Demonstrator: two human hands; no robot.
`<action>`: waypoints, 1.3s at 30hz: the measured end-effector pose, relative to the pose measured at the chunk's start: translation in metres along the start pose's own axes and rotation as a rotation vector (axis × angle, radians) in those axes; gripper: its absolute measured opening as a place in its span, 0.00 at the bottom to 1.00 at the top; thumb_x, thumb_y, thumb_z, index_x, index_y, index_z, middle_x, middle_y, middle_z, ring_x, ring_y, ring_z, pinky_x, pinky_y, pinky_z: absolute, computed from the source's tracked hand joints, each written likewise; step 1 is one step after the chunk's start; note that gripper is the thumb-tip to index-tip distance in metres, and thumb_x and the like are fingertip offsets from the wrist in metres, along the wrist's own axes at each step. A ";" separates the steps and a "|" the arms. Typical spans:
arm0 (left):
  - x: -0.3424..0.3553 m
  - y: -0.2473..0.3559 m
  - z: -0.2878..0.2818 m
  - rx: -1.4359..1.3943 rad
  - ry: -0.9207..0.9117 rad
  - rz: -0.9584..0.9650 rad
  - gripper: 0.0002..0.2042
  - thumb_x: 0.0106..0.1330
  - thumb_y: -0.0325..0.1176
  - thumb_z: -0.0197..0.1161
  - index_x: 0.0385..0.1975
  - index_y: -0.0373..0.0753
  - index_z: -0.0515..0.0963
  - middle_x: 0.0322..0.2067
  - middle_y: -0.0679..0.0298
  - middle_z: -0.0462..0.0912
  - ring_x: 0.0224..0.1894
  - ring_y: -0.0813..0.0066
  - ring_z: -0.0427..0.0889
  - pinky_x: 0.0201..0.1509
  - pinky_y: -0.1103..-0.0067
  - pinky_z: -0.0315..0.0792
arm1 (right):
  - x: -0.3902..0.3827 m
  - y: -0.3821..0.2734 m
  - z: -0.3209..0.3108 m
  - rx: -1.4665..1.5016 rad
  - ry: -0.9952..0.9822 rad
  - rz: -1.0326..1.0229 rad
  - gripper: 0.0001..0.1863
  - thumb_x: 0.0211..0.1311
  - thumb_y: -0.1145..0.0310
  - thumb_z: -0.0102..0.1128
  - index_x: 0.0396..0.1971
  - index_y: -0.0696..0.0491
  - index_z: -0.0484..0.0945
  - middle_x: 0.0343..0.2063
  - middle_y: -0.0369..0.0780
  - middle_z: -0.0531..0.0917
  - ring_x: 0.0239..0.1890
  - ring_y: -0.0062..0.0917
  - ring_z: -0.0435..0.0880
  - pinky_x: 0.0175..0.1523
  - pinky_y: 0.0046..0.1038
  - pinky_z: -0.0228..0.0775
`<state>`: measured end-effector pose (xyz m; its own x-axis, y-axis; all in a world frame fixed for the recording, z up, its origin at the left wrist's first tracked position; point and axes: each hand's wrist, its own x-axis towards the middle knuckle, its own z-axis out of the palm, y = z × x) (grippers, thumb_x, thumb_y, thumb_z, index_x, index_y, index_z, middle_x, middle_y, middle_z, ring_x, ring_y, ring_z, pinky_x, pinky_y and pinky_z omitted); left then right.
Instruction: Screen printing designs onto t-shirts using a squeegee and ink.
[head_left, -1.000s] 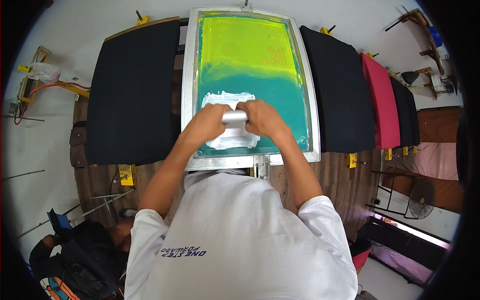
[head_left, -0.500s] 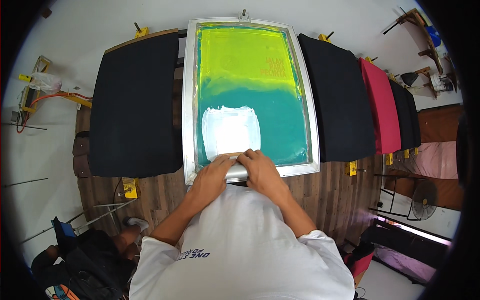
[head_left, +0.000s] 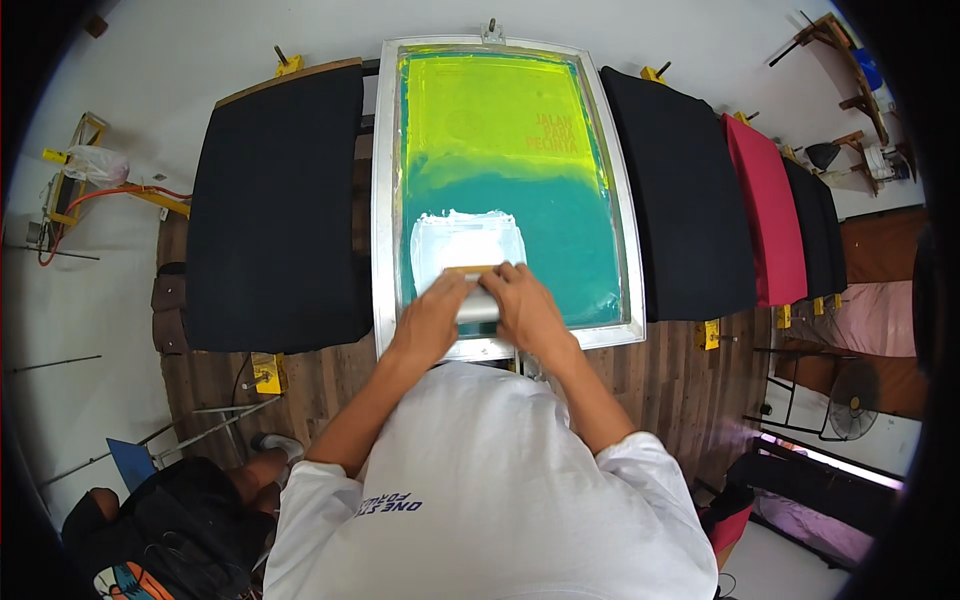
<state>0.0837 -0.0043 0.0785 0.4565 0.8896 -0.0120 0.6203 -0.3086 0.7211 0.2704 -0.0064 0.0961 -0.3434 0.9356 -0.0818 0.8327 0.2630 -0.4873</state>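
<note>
Both my hands grip a squeegee (head_left: 476, 306) with a silver handle and a yellowish blade edge, low on the screen, over a square patch of white ink (head_left: 466, 233). My left hand (head_left: 435, 315) is closed on its left part, my right hand (head_left: 522, 307) on its right part. The screen has an aluminium frame (head_left: 628, 260), a teal mesh (head_left: 565, 240) and a yellow-green band (head_left: 480, 100) with faint lettering at the top.
Black padded boards (head_left: 275, 210) flank the screen, with a pink board (head_left: 760, 210) to the right. Yellow clamps (head_left: 268, 372) hang on the rails. A fan (head_left: 855, 400) stands at right. Another person in black clothes (head_left: 175, 510) sits at lower left, near metal bars.
My hands and squeegee moved from over the white patch down to the screen's near edge, then back up slightly onto the patch's lower part. The frame appears slightly lower in view than at first.
</note>
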 end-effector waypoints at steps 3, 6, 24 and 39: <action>-0.017 0.009 0.001 -0.026 -0.090 -0.008 0.27 0.50 0.11 0.58 0.54 0.35 0.76 0.53 0.47 0.79 0.51 0.48 0.81 0.57 0.64 0.75 | -0.023 -0.016 -0.009 0.049 -0.085 0.074 0.25 0.37 0.84 0.64 0.43 0.55 0.78 0.41 0.45 0.80 0.47 0.43 0.78 0.52 0.39 0.75; 0.006 0.025 -0.029 -0.132 -0.293 -0.146 0.23 0.52 0.14 0.55 0.49 0.37 0.80 0.43 0.45 0.83 0.48 0.46 0.82 0.53 0.61 0.75 | -0.010 -0.010 -0.023 0.092 -0.189 0.095 0.22 0.38 0.84 0.62 0.40 0.56 0.80 0.38 0.47 0.82 0.44 0.44 0.80 0.50 0.40 0.76; -0.032 0.024 -0.001 -0.011 -0.108 -0.040 0.31 0.48 0.10 0.56 0.58 0.35 0.74 0.61 0.47 0.73 0.66 0.52 0.70 0.67 0.66 0.68 | -0.037 -0.015 -0.002 0.073 -0.007 0.040 0.27 0.36 0.84 0.64 0.44 0.55 0.77 0.46 0.45 0.79 0.48 0.45 0.77 0.50 0.41 0.75; 0.010 -0.009 -0.003 -0.029 -0.035 -0.051 0.32 0.45 0.09 0.58 0.56 0.34 0.75 0.59 0.49 0.75 0.61 0.51 0.75 0.65 0.68 0.70 | 0.006 0.002 0.004 0.034 0.071 0.011 0.26 0.38 0.82 0.63 0.45 0.56 0.77 0.43 0.46 0.79 0.47 0.45 0.76 0.49 0.41 0.75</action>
<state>0.0811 0.0081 0.0739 0.4469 0.8916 -0.0728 0.6250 -0.2530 0.7385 0.2682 -0.0007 0.0913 -0.3012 0.9532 -0.0261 0.8208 0.2453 -0.5159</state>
